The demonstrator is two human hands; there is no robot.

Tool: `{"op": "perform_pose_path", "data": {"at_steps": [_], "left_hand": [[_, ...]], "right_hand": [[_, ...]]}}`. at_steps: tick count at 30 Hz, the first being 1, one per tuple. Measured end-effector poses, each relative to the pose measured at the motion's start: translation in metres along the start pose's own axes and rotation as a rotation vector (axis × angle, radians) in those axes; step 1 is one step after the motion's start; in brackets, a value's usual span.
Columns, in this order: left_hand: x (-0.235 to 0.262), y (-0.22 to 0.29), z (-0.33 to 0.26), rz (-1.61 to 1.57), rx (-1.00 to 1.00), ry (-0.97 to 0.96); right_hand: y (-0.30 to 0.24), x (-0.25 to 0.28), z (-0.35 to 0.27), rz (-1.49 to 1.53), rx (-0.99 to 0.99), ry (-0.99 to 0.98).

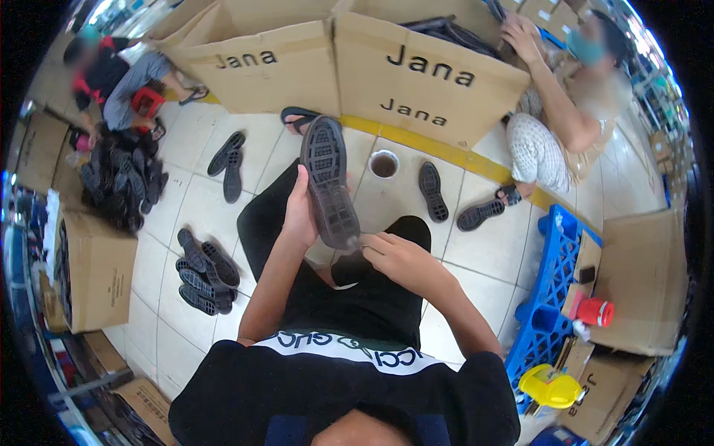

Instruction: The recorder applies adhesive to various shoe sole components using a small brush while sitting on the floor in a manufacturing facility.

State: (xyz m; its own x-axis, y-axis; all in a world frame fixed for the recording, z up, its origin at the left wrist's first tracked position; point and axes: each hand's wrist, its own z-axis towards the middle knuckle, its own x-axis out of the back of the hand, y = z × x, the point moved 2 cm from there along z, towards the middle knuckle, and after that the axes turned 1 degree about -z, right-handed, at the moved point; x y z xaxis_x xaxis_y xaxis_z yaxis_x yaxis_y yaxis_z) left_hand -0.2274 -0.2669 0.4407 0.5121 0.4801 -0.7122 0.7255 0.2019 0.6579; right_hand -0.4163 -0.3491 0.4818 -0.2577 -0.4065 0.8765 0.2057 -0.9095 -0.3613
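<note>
A dark shoe sole is held up over my lap, its gridded side facing me. My left hand grips it along the left edge, thumb upright against the side. At its lower end my right hand is closed, fingertips pinched together beside the sole's edge. Whatever those fingertips hold, if anything, is too small to make out. Beyond the sole on the floor stands a white cup of dark liquid. Single soles lie to its right, one nearer the cup and another by a co-worker's foot.
Large cardboard boxes stand ahead, the right one holding dark soles. A pair of soles and a small stack lie left, with a bigger heap beyond. Two co-workers sit at far left and right. A blue pallet stands right.
</note>
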Motion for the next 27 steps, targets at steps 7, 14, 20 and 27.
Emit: {"op": "perform_pose_path", "data": {"at_steps": [7, 14, 20, 27], "left_hand": [[0.013, -0.135, 0.086, 0.067, 0.288, 0.257], [-0.043, -0.359, 0.107, 0.188, 0.694, 0.159], [0.033, -0.354, 0.124, 0.186, 0.831, 0.047], [0.203, -0.129, 0.141, 0.998, -0.091, 0.248]], "right_hand": [[0.04, 0.048, -0.109, 0.16, -0.689, 0.66], [0.022, 0.007, -0.264, 0.318, -1.294, 1.078], [0.03, -0.123, -0.352, 0.406, -1.574, 1.051], [0.063, -0.196, -0.31, 0.934, -1.789, 1.055]]}}
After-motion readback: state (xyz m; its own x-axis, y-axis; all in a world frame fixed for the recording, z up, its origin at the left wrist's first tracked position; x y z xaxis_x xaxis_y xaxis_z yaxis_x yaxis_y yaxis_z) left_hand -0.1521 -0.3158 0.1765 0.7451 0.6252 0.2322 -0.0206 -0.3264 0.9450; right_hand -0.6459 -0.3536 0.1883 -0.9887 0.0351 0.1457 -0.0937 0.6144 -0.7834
